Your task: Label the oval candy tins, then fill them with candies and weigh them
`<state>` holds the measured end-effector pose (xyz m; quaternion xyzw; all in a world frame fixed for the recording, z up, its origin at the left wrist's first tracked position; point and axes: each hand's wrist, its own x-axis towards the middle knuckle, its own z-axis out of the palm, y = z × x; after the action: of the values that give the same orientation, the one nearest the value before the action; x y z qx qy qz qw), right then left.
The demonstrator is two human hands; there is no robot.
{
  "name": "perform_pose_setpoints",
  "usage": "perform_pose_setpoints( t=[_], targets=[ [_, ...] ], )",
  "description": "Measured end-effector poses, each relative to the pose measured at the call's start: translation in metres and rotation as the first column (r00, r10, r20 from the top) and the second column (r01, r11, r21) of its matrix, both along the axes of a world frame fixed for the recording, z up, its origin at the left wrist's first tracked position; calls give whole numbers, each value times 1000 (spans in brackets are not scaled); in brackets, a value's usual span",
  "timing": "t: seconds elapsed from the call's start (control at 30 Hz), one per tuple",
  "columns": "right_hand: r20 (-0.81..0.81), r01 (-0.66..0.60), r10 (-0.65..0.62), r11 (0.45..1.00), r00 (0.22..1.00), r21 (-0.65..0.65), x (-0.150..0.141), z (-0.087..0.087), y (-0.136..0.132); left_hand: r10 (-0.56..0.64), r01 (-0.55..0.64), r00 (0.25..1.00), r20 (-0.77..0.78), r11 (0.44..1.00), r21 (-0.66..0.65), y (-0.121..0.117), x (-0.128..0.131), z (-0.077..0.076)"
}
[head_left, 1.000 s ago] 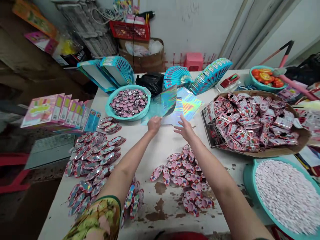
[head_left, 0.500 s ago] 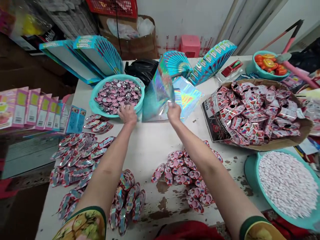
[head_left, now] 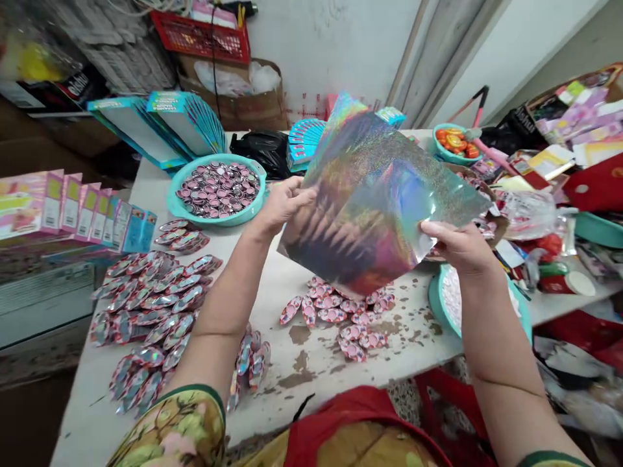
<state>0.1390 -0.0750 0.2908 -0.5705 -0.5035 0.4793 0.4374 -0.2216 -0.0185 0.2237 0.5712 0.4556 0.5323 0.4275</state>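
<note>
A shiny holographic sheet (head_left: 360, 201) is held up in the air above the table, tilted and catching rainbow light. My left hand (head_left: 285, 204) pinches its left edge. On the opposite side, my right hand (head_left: 457, 243) grips the sheet between thumb and fingers. Below it lie several small pink, boat-shaped shiny pieces (head_left: 331, 301), partly hidden by the sheet. More such pieces with mirror-like tops (head_left: 160, 292) are heaped to the left of my left forearm. Just left of my left hand stands a turquoise basin (head_left: 214, 220) full of round pink and silver discs.
Fanned blue boxes (head_left: 189, 126) stand at the back left beside a black plastic bag (head_left: 263, 152). Pink boxes (head_left: 48, 204) line the left side. A basin of white pieces (head_left: 442, 301) sits right, partly behind my right forearm. An orange-filled basin (head_left: 457, 144) stands farther back.
The holographic sheet has come up off the table and swung rightward towards me. My left hand left the disc basin's rim and took hold of it; my right hand moved right with it.
</note>
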Motion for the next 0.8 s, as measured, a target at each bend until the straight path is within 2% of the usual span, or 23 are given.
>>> perform_pose_setpoints(
  t=[0.07, 0.13, 0.27, 0.4, 0.5, 0.6, 0.67, 0.77, 0.8],
  targets=[
    [-158, 65, -60, 998, 986, 26, 13, 4, -30, -89, 94, 994, 56, 992, -87, -30, 34, 12],
    [-253, 127, -123, 992, 960, -2, 26, -3, -68, -80, 98, 990, 120, 984, -147, -63, 65, 14],
    [-238, 138, -181, 973, 954, -187, 52, -39, -159, -8, 51, 982, 187, 973, -224, -125, 113, -1],
    [-289, 229, -265, 962, 920, -151, 76, -66, -230, 26, 14, 990, 137, 959, -283, -179, 145, -18],
    [-244, 364, -394, 918, 886, -160, 91, -76, -267, -43, 56, 998, 52, 958, -282, -220, 161, -21],
    [-149, 479, -500, 864, 853, -156, 102, -79, -312, -184, 145, 978, -102, 940, -307, -268, 178, -15],
    [-114, 491, -505, 861, 855, -131, 107, -84, -349, -232, 136, 941, -247, 926, -351, -303, 189, -8],
    [-127, 493, -499, 867, 857, -79, 111, -102, -404, -215, 50, 864, -456, 937, -347, -352, 197, -1],
    [-133, 506, -509, 861, 851, -60, 111, -110, -421, -252, 87, 819, -516, 942, -323, -365, 195, 0]
  ],
)
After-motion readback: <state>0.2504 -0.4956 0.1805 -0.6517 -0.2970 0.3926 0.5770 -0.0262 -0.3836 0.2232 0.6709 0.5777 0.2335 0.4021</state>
